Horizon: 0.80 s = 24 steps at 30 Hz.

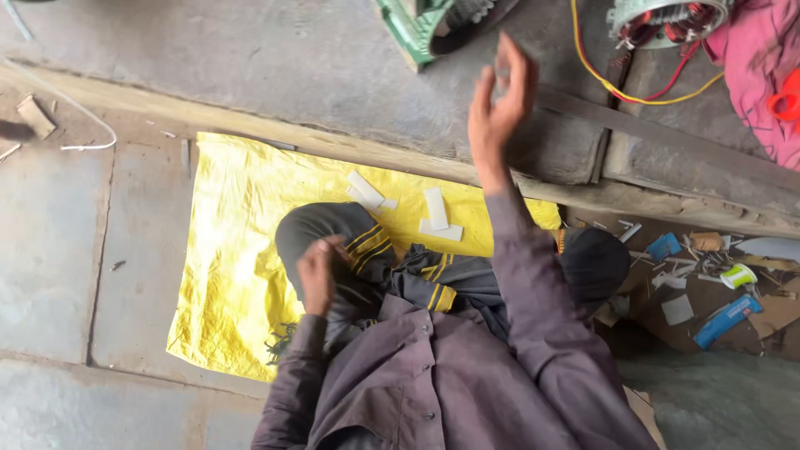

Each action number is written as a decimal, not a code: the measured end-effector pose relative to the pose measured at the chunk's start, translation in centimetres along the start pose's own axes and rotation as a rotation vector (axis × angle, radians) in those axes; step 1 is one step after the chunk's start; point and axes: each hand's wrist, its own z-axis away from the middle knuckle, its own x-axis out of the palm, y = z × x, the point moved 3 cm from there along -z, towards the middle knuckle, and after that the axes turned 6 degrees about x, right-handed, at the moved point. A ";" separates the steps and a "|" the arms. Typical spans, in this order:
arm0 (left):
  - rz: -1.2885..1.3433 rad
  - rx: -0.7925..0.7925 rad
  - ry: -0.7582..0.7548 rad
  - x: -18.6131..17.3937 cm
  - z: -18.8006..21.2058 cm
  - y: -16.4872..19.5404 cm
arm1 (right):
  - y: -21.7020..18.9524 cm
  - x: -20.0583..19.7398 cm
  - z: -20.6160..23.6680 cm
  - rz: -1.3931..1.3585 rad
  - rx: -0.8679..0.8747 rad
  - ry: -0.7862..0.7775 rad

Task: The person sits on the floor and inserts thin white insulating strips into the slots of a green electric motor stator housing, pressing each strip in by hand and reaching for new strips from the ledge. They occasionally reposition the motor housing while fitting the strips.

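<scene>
Above the wooden beam [375, 154], the right hand [498, 104] is raised half open and empty; the left hand [317, 275] is rested, loosely curled, on the knee [329, 229], near white strips [435, 208] on yellow sheet [242, 242].

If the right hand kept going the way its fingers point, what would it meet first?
Probably the green motor housing on the raised ledge; the right hand is lifted, empty, fingers aimed toward it, though depth is unclear.

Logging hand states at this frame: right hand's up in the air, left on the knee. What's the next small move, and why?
Probably lower the right hand toward the white strips on the yellow sheet. It is raised, open and apparently empty, over the concrete ledge, while the left hand rests on the knee, holding nothing visible. The strips lie loose just beyond the knees, nearest the hands.
</scene>
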 end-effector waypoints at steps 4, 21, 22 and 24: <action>-0.127 0.195 -0.060 1.8 0.8 0.0 | -3.3 -1.4 8.1 -0.186 -0.053 -0.150; 0.219 0.008 -0.048 4.0 -1.2 -1.4 | 0.0 6.8 17.5 0.215 0.546 -0.790; 0.190 -0.016 -0.047 4.3 -1.4 -0.9 | 0.7 5.8 17.6 0.024 0.691 -0.798; 0.136 -0.069 -0.046 5.3 -2.1 0.4 | 1.4 2.9 17.8 -0.238 0.908 -0.844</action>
